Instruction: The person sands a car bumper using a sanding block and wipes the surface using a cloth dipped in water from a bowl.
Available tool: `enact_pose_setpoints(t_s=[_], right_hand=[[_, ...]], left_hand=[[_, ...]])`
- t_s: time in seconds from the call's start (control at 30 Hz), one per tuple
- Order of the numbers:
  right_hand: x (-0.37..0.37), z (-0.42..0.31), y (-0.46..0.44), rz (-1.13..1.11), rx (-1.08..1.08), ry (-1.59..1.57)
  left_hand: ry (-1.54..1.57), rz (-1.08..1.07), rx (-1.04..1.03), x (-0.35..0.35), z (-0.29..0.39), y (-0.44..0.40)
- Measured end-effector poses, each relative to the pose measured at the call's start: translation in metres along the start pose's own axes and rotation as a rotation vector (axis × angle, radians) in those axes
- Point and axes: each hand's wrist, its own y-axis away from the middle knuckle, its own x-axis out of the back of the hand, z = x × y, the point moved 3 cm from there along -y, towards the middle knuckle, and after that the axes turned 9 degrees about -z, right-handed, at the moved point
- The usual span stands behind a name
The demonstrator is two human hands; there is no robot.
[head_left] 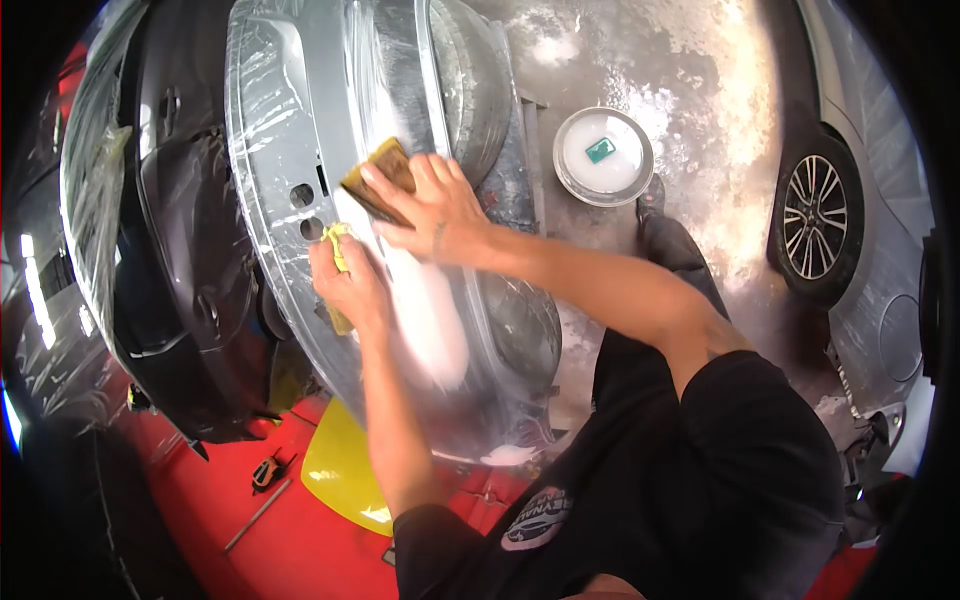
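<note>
A grey car body panel [285,130] stands before me, with a pale whitish patch [430,325] along its curve. My right hand [440,215] is closed on a brown and yellow sanding pad [385,180], its fingers spread over the back of it against the panel. Lower and to the left, my left hand [350,280] grips a crumpled yellow cloth [337,245] beside two round holes in the panel. A yellow piece shows below that hand too; whether it belongs to the cloth I cannot tell.
On the wet floor at right stands a round bucket [561,180] of whitish liquid with a green pad [600,150]. A car wheel [817,215] is further right. Dark car parts [180,200] under plastic film stand at left. A yellow panel [345,465] lies on the red floor [210,500].
</note>
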Motion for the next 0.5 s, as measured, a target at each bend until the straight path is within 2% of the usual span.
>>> enact_pose_setpoints(t_s=[0.03,0.13,0.2,0.3,0.37,0.4,0.43,0.5], right_hand=[[0.006,0.015,-0.021,-0.008,0.015,0.001],[0.035,0.067,-0.131,0.176,-0.002,0.045],[0.048,0.09,-0.169,0.105,-0.128,0.071],[0.1,0.091,-0.123,0.085,-0.073,-0.123],[0.121,0.134,-0.075,-0.023,-0.264,0.005],[0.14,0.154,-0.039,-0.094,-0.362,-0.01],[0.16,0.177,0.004,-0.006,-0.298,0.059],[0.211,0.22,0.096,-0.129,-0.614,0.053]], left_hand=[[0.019,-0.01,0.015,0.0,-0.001,0.002],[0.002,-0.025,0.056,0.001,0.002,0.004],[-0.018,-0.001,0.032,-0.001,0.007,0.003],[-0.136,0.0,0.016,0.006,0.012,0.006],[-0.231,0.075,-0.17,0.011,0.04,0.011],[-0.278,0.085,-0.306,0.013,0.033,0.023],[-0.224,0.007,-0.349,0.017,0.034,0.034],[-0.424,-0.196,-0.515,0.02,0.056,0.051]])
